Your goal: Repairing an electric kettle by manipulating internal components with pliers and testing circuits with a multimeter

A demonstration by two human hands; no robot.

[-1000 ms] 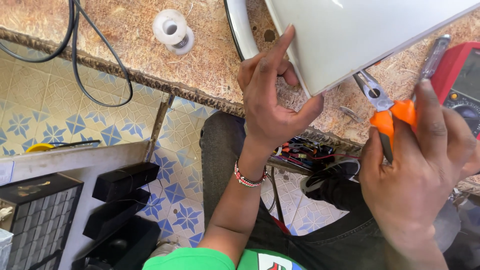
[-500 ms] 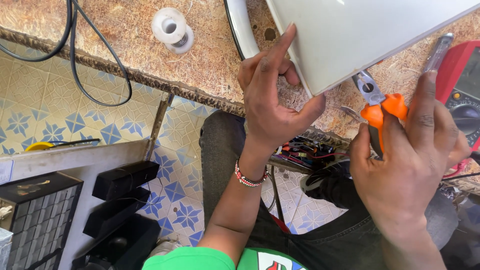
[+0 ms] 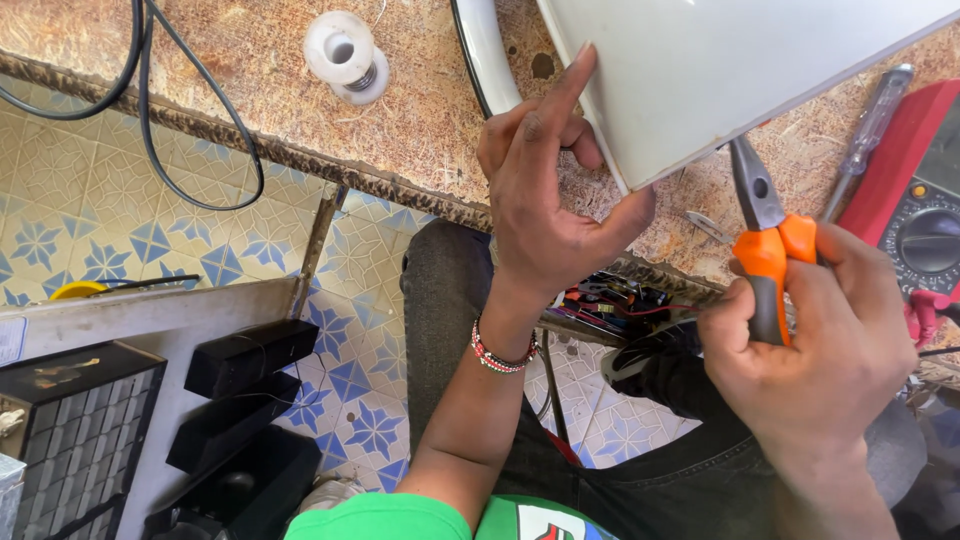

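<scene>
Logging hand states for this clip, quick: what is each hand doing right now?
Left hand: grip closed on the corner of the white panel.
Right hand: grip closed on the orange-handled pliers.

Rough chipboard bench (image 3: 420, 120), smooth white panel (image 3: 720, 70)

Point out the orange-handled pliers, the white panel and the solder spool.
orange-handled pliers (image 3: 768, 262): head view, on the orange handle.
white panel (image 3: 720, 70): head view, on its flat face.
solder spool (image 3: 345, 52): head view, on its white flange.
</scene>
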